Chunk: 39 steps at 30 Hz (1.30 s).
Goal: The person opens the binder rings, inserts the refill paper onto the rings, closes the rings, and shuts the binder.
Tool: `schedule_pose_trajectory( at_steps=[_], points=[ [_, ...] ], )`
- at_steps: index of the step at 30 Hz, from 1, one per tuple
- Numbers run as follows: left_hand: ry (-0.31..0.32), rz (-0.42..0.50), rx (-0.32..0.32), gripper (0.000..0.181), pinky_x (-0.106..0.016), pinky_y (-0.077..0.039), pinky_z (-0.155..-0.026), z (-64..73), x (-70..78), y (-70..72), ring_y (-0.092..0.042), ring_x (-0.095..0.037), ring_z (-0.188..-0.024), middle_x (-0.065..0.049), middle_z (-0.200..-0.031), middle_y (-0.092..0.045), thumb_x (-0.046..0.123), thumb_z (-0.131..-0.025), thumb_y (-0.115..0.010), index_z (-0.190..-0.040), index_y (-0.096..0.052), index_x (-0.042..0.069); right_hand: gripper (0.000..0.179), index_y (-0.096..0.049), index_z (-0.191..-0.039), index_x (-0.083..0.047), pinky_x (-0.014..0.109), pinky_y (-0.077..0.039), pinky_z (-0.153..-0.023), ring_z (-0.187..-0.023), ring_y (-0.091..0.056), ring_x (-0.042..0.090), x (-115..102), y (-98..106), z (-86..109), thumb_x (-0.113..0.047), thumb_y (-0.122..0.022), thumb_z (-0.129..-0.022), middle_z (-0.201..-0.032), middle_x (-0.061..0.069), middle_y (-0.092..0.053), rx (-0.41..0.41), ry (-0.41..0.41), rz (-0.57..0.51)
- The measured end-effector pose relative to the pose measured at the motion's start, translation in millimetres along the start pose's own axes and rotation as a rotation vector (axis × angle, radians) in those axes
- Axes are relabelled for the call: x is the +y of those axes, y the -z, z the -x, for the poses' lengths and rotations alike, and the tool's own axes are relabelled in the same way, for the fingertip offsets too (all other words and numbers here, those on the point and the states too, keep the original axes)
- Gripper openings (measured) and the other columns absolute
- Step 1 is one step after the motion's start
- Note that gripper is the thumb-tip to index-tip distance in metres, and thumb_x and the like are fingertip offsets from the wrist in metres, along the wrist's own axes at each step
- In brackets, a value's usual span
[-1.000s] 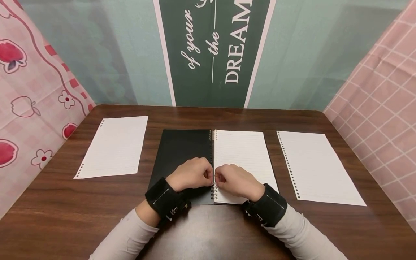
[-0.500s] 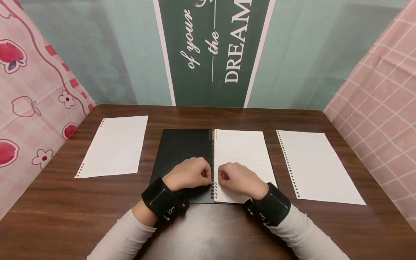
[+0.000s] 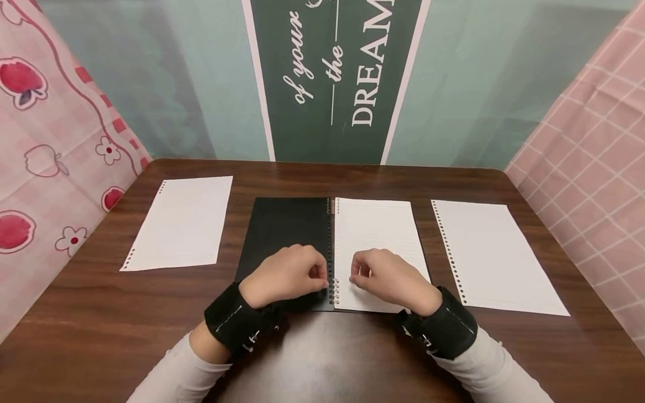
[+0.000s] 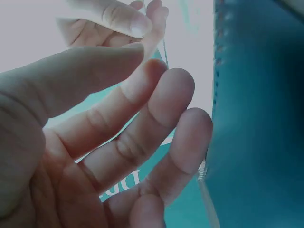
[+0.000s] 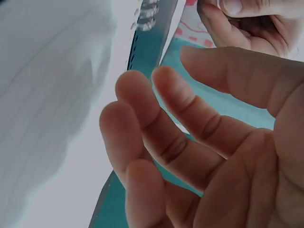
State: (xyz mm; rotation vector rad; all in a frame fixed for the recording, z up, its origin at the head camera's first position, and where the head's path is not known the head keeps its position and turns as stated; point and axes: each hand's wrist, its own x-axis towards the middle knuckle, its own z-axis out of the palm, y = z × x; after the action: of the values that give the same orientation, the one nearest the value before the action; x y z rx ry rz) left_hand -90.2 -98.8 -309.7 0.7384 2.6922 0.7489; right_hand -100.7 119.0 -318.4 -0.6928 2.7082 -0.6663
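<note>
A loose-leaf notebook lies spread open at the middle of the table, its black cover [image 3: 289,224] on the left and its white lined pages [image 3: 375,229] on the right. Small binding rings [image 3: 336,291] show at the near end of the spine, and a few more at the far end. Over the cover's near part, my left hand [image 3: 287,274] is loosely bent, with fingertips close to the spine. My right hand [image 3: 395,280] hovers over the lined pages. In the wrist views, the fingers of the left hand [image 4: 118,123] and right hand [image 5: 204,128] are relaxed and hold nothing.
To the left lies a loose punched sheet [image 3: 181,224], with holes along its left edge. Another punched sheet [image 3: 496,257] lies to the right of the notebook. The brown wooden table [image 3: 322,358] is bordered by printed cloths at the back and sides.
My hands have drawn apart from the rings at the near end of the spine. The right one has moved right over the pages, the left one slightly left. The notebook stays put.
</note>
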Motion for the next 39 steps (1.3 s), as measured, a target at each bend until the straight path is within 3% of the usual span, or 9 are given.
schedule_pose_trajectory(
  at_steps=[12, 28, 39],
  points=[
    [0.039, -0.016, -0.025, 0.022, -0.024, -0.042, -0.054, 4.2, 3.5, -17.9, -0.051, -0.006, -0.06, 0.012, -0.063, -0.055, 0.017, -0.087, -0.072, -0.067, -0.066, 0.025, 0.017, -0.06, -0.075, -0.022, 0.026, -0.039, -0.053, -0.057, -0.049, 0.008, -7, -10, 13.7, -0.015, -0.068, -0.087, -0.064, -0.01, -0.053, -0.013, -0.019, 0.037],
    [0.043, -0.001, -0.033, 0.026, -0.023, -0.038, -0.049, -0.5, 1.4, -32.0, -0.048, -0.005, -0.054, 0.013, -0.058, -0.051, 0.013, -0.084, -0.069, -0.062, -0.063, 0.025, 0.016, -0.068, -0.083, -0.019, 0.021, -0.041, -0.057, -0.062, -0.05, 0.001, -6, -22, 11.2, -0.003, -0.064, -0.083, -0.067, -0.011, -0.058, -0.053, 0.152, -0.019],
    [0.039, 0.034, -0.069, 0.021, -0.024, -0.042, -0.053, -2.9, -5.0, -31.8, -0.051, -0.006, -0.057, 0.013, -0.063, -0.057, 0.015, -0.084, -0.071, -0.066, -0.065, 0.024, 0.016, -0.069, -0.088, -0.018, 0.021, -0.043, -0.059, -0.063, -0.051, 0.001, -2, -21, 8.1, -0.003, -0.064, -0.085, -0.069, -0.01, -0.059, -0.116, 0.201, -0.058]
  ],
)
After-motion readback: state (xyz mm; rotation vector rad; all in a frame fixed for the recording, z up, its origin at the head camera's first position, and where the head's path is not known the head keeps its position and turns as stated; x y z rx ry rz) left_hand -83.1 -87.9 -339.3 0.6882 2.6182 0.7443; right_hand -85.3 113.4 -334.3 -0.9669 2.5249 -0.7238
